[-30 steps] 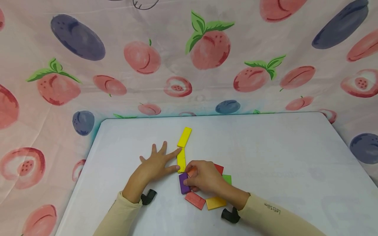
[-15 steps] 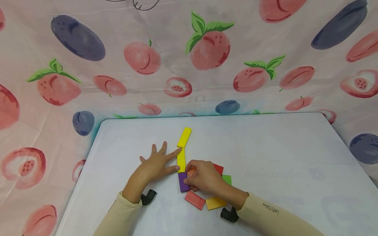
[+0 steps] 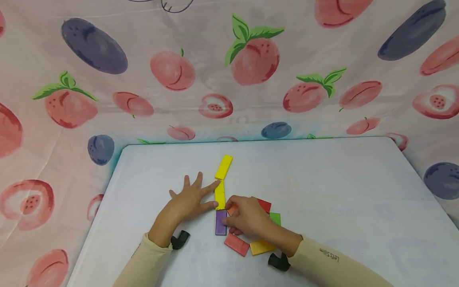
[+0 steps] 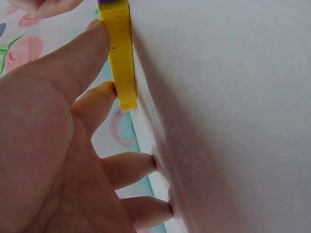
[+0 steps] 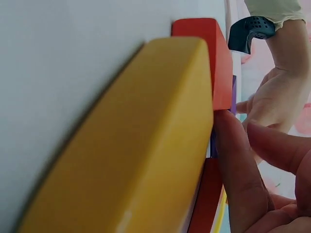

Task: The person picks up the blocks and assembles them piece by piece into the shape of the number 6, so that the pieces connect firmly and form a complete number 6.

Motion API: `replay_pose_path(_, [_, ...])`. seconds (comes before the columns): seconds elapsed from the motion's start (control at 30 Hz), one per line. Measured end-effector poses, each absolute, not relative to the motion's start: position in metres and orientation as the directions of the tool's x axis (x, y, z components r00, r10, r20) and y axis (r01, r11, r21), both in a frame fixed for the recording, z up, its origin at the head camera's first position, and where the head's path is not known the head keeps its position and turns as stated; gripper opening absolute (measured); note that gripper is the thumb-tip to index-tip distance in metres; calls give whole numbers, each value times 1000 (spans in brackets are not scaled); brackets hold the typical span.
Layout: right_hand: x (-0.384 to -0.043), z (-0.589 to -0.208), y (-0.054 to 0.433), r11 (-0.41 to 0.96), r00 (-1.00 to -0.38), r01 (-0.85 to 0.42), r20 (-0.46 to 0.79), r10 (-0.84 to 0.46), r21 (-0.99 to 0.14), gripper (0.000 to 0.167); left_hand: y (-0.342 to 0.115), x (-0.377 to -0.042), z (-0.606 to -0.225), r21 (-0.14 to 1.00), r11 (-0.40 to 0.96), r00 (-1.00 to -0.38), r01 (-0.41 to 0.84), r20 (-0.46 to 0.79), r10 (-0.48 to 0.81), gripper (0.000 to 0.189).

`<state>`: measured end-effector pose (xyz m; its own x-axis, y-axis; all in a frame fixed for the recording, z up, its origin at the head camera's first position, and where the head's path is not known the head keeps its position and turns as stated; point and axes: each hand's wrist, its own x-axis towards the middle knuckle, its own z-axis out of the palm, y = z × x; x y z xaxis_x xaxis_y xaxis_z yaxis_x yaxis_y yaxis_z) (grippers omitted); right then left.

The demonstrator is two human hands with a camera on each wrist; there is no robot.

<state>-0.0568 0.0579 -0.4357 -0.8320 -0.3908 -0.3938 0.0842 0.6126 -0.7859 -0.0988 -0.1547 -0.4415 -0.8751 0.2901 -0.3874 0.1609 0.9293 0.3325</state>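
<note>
In the head view, two yellow blocks form a bent line: a far yellow block and a nearer yellow block. My left hand lies with fingers spread, thumb and index fingertip touching the nearer one's left side. At its near end lies a purple block, lined up with it. My right hand has its fingers curled and holds the purple block by its right edge, the thumb on it. An orange block is partly hidden under this hand. The right wrist view shows a yellow-orange block close by.
Around the right hand lie a salmon-red block, a red block and a partly covered green block, set in a ring. All rest on a white table. Behind it hangs a fruit-print cloth.
The purple block has turned slightly and shifted left, and now lies straight below the nearer yellow block. The right hand has barely moved; the left hand has stayed in place.
</note>
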Motion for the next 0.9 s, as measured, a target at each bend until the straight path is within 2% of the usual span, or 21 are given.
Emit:
replay_pose_path(0.37, [-54,-434,52,716,-861,-25,-349,-370,-697,39,-156,-99,-442,335,928,-875,164,-384,294,71])
replay_pose_path(0.9, [-55,-439,59,661,-855,32,-364,-371,-750,32,-156,-99,-444,336,927,-874,168,-385,298,70])
